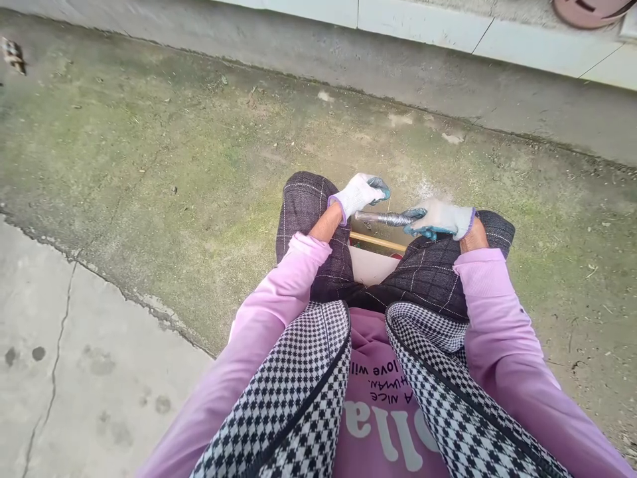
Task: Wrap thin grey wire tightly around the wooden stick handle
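Note:
My left hand [362, 192], in a white glove with a blue-green coated palm and purple cuff, is above my left knee. Its fingers are pressed together; a faint thin strand seems to hang by them, but what they pinch I cannot make out. In a matching glove, my right hand [438, 219] is closed round one end of a silvery rod [381, 218]. The rod points left, its middle ridged as if wound with wire, its bare end just below my left hand. Beneath it, a yellow strip [377, 240] lies across between my knees.
A pale surface [373, 264] shows between my thighs, with small red and green bits near it. White powder [430, 189] dusts the mossy concrete floor [199, 166] beyond my right hand. A raised tiled ledge [423, 23] runs along the far side, with a pink item [590, 12] on it.

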Demonstrator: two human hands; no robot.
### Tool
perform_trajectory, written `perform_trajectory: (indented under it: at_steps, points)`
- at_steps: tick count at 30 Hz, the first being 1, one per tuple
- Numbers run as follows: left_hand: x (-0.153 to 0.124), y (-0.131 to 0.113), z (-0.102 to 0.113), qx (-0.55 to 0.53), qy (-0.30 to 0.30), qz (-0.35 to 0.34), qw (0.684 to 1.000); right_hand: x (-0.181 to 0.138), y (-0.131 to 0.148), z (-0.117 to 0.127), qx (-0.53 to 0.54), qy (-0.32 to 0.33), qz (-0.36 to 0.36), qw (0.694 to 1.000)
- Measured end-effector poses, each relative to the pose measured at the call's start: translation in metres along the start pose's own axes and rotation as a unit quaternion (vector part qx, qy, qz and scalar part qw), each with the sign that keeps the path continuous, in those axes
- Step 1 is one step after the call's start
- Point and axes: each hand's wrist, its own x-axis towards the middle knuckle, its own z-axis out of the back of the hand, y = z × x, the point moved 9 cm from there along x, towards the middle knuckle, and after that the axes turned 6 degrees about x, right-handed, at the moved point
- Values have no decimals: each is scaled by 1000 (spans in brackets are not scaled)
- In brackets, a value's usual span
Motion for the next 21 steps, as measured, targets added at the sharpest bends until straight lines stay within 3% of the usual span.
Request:
perform_trajectory:
  at_steps: [3,6,8,11,15,18,21]
  points:
    - [-1,4,-8,8,23,-2,1000,13,-4,10,-67,-68,-34,995]
    - [0,8,-13,-12,35,8,999,21,-1,31,-50,-157,-34,986]
    - [2,8,-11,-63,24,7,998,19,2,46,-8,-225,-22,974]
    - [5,5,-1,-140,-17,-11,990,9,6,60,155,-295,40,942]
    - [6,7,-4,-132,6,0,991,-1,14,56,331,-284,117,892]
    - [5,10,-13,-106,37,11,994,-10,21,54,360,-268,145,882]
    - [9,14,-13,-104,25,11,994,-18,27,52,370,-229,174,883]
